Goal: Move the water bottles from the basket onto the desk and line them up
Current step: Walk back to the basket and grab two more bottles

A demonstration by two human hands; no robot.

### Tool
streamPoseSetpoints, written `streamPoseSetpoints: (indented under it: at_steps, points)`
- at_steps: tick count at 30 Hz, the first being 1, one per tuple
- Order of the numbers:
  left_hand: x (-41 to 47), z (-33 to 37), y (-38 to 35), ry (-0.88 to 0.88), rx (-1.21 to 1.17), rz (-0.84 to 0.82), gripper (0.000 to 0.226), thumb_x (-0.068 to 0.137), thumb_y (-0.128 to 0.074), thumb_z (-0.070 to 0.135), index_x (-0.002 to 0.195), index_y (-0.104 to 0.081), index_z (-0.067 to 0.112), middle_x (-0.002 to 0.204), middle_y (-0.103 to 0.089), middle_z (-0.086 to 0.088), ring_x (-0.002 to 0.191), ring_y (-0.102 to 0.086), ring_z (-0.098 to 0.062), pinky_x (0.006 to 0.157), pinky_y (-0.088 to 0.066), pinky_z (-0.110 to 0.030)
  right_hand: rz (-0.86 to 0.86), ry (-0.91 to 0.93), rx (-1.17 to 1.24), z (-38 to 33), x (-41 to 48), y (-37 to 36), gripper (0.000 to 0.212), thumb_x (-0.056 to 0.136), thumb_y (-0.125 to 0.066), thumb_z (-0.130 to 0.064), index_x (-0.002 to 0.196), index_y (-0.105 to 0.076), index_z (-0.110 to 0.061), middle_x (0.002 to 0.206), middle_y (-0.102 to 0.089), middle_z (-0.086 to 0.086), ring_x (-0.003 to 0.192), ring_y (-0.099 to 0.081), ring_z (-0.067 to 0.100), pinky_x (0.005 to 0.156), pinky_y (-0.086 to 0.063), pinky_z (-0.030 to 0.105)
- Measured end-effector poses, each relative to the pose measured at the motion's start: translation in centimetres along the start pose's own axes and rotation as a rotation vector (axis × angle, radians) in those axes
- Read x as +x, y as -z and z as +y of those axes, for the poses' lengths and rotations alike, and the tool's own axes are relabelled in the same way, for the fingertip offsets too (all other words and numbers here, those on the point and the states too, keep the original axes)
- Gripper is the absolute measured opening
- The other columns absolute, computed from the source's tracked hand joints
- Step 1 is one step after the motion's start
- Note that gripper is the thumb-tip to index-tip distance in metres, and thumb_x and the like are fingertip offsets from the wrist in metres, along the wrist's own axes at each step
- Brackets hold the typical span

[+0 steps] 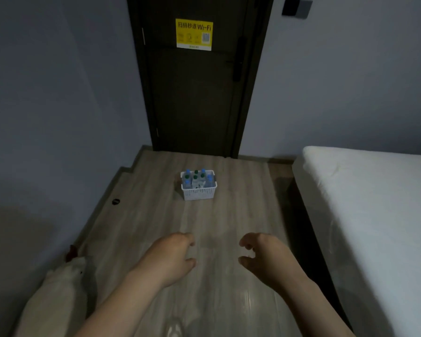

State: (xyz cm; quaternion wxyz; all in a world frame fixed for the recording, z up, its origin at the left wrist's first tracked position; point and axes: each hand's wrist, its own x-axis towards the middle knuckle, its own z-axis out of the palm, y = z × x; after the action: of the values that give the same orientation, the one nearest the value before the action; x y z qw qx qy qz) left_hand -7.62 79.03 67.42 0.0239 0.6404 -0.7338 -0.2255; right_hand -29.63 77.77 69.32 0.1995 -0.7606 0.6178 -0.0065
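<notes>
A pale wood-plank floor (229, 215) fills most of my head-camera feed. It runs straight ahead of the fingers of the left hand (170, 259) and the right hand (267, 257) to a dark door (195, 98), shut in a grey wall. A bed (374, 203) with a white cover lies to the right of the right hand's fingers, its edge running alongside the floor. Down to the left of the left hand's fingers, against the wall, I make out a white stuffed toy (58, 295) with a red patch at its far end.

Both hands reach forward side by side above the floor, bare forearms rising from the bottom edge. On each, the fingers (188, 238) hang loosely curled with the thumb set apart below them. Neither hand has hold of anything, and a strip of floor shows between them.

Well beyond the fingertips, roughly in line with the gap between the hands, a white slotted basket (199, 192) stands on the floor, short of the door. The water bottles (195, 180) stand upright inside it, packed close, blue and green caps above the rim. I cannot count them surely.

Higher up, a yellow Wi-Fi sign (194, 34) is stuck on the door. A small dark object (116, 201) lies by the left wall, ahead and left of the left fingers. I cannot tell what it is.
</notes>
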Motion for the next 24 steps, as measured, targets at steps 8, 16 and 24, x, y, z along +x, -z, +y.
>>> streamPoseSetpoints:
  at_steps: [8,16,24]
  points:
    - [13.8,-3.9,3.5,-0.037,-0.04,0.005,0.035,0.082,-0.061,0.034,0.113,-0.057,0.019,0.118,-0.061,-0.001,0.111,-0.056,-0.018,0.094,-0.044,-0.028,-0.012,-0.029,-0.018,0.8,14.4,2.4,0.036,0.085,-0.066,-0.037,0.12,-0.058,-0.031,0.115,-0.064,-0.011,0.101,-0.06,0.005,0.087,-0.054,0.025]
    - [25.7,-7.6,7.7,-0.044,-0.018,-0.008,0.036,0.083,-0.06,0.039,0.113,-0.055,0.021,0.118,-0.06,0.0,0.109,-0.056,-0.018,0.091,-0.044,-0.028,-0.028,-0.057,0.018,0.4,26.7,5.1,0.037,0.085,-0.067,-0.037,0.12,-0.059,-0.031,0.116,-0.064,-0.011,0.1,-0.06,0.004,0.087,-0.053,0.023]
    - [36.7,-8.7,9.5,-0.007,-0.03,-0.01,0.037,0.083,-0.059,0.04,0.115,-0.055,0.02,0.119,-0.059,0.002,0.11,-0.055,-0.015,0.09,-0.043,-0.026,-0.065,-0.019,0.011,3.3,38.4,7.4,0.036,0.085,-0.066,-0.037,0.12,-0.058,-0.032,0.116,-0.063,-0.011,0.1,-0.06,0.003,0.085,-0.052,0.02]
